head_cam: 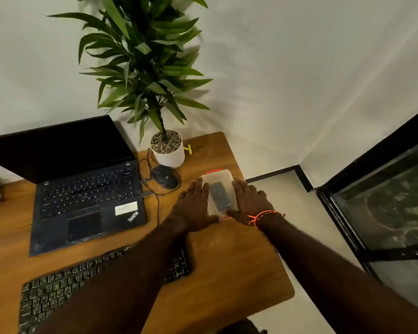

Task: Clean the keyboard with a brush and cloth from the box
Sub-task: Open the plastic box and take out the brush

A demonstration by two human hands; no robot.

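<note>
From the head camera, a clear plastic box (219, 186) with orange clips sits near the right edge of the wooden table (229, 259). Something dark lies inside it, too blurred to name. The left hand (195, 206) lies flat against the box's left side, fingers straight and pointing away from the person. The right hand (247, 201), with an orange cord bracelet (263, 216) at the wrist, rests against the box's right side, its fingers slightly bent over the lid edge. The hands are apart, with the box between them, both touching it.

The black keyboard (58, 288) lies at the near left of the table, partly hidden under the left forearm. Behind it stands an open black laptop (87, 198) with a dark screen. A black wired mouse (165, 179) sits between the laptop and the box, and a potted plant (167, 150) in a white pot stands just behind the mouse, near the wall.
</note>
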